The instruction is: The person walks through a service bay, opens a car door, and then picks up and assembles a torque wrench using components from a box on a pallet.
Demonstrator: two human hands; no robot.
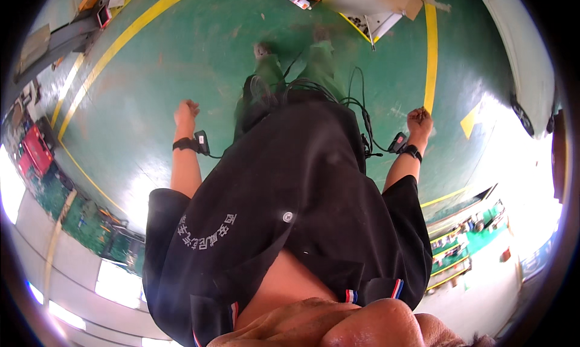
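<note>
Left hand (186, 112): half-curled, seemingly empty, above green floor (151, 75). Right hand (420, 123): curled closed, contents indeterminable, near yellow line (431, 57).

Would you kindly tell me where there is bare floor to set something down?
Green floor lies bare between the left hand and the curved yellow line, and between the dark cables and the straighter yellow line ahead of the right hand. It is crowded around the cardboard at the top and where the dark cables bunch beside the shirt.
</note>
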